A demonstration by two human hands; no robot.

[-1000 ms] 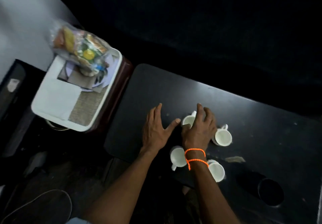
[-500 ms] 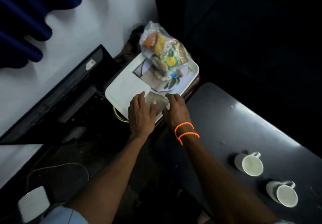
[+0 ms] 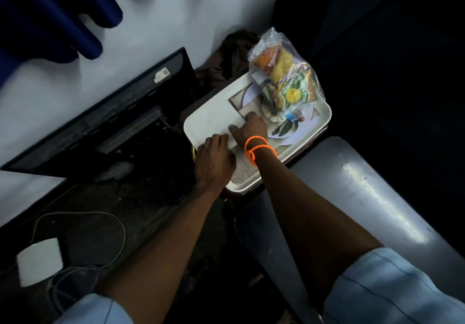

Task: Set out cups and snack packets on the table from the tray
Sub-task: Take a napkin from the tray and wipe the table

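A white tray (image 3: 208,119) rests on a dark red stand to the left of the dark table (image 3: 364,197). At its far end stands a clear bag of snack packets (image 3: 284,79), orange, yellow and green. My right hand (image 3: 250,128), with orange bands on the wrist, lies over the tray's middle, fingers spread and pointing toward the bag, a short gap short of it. My left hand (image 3: 214,160) rests over the tray's near left edge, fingers curled down; whether it grips the rim is hidden. No cups are in view.
A black flat screen (image 3: 105,112) leans against the white wall on the left. A white adapter (image 3: 40,260) with a cable lies on the dark floor. Blue curtain hangs at top left. A dark seat fills the right background.
My view has swung left, so the cups on the table have left the frame. Both hands left the cups and moved onto the tray; the right hand has reached further toward the snack bag.
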